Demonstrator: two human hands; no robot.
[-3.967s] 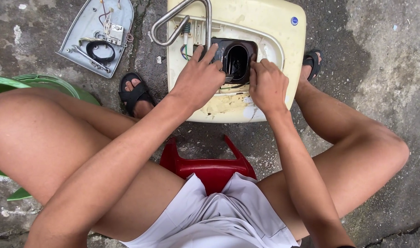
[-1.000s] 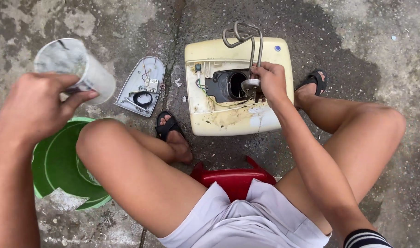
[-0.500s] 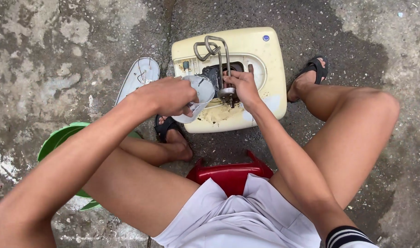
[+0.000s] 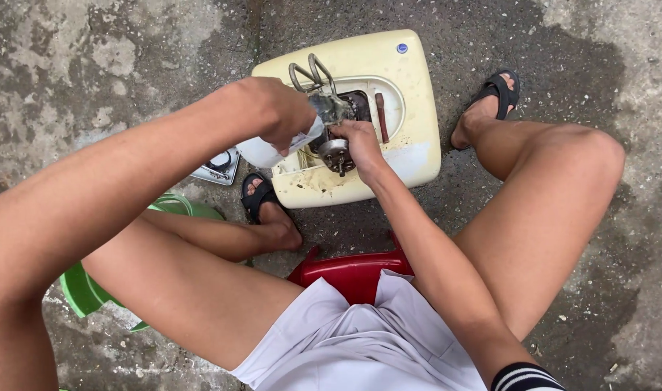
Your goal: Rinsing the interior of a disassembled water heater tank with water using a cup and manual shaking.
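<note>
Concrete floor, cream casing (image 4: 411,87), white cup (image 4: 273,150)

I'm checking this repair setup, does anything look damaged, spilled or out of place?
Yes. The cream appliance casing lies open on wet concrete, its inside stained brown. The left hand tips a white cup over the opening, where the right hand holds a metal part. A detached cover plate lies beside it.

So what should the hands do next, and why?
Probably keep the white cup tipped by the left hand over the dark opening of the cream casing, while the right hand steadies the round metal part, since the cup's mouth already points in there.
</note>
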